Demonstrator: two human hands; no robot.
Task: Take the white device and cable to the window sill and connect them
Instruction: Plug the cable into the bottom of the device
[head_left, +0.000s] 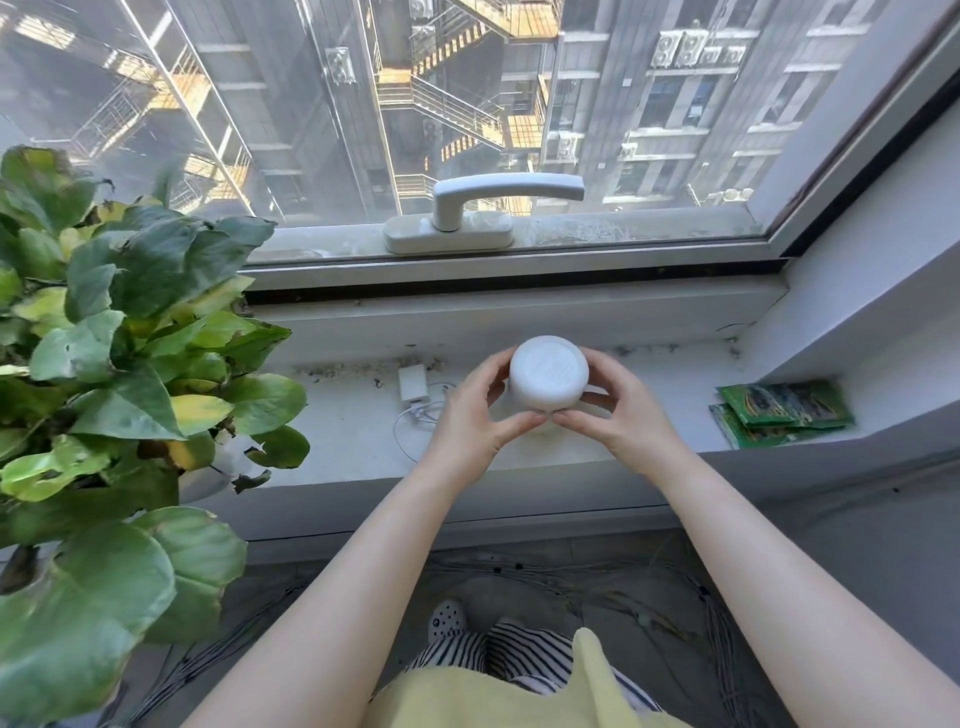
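A round white device (548, 373) is held over the window sill (665, 415), its flat circular face turned up toward me. My left hand (470, 415) grips its left side and my right hand (613, 410) grips its right side, thumbs meeting under its near edge. To the left of my left hand, a white power adapter (413, 382) lies flat on the sill, and its thin white cable (410, 421) loops loosely toward the sill's front edge. The cable is apart from the device.
A large leafy potted plant (119, 364) crowds the sill's left end. Several green packets (779, 413) lie at the right end by the wall. The window handle (467, 205) sits on the frame behind. Cables (597, 577) run across the floor below.
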